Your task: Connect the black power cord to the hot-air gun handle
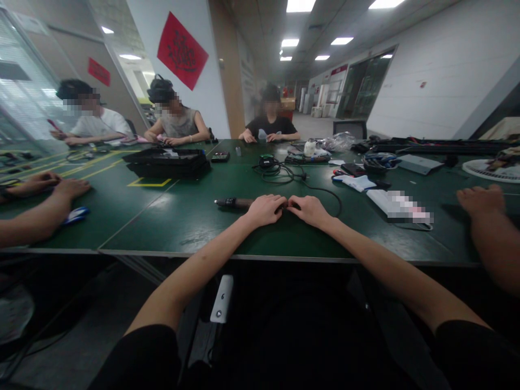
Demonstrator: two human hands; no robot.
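Note:
On the green table (195, 208) lies a dark cylindrical tool (232, 203), its narrow tip pointing left. My left hand (267, 210) rests over the tool's right end, fingers curled around or beside it. My right hand (307, 210) is close by on the right, with its bent fingertips meeting those of my left hand. Between the fingertips something small and dark may be pinched, but it is too small to name. A black cable (325, 190) runs behind my right hand.
A black tray (167, 162) stands back left. Coiled cables (270, 167), a white glove (357, 182) and a white box (390, 205) lie behind and right. Other people's hands rest at both sides; three people (270, 122) sit across the table.

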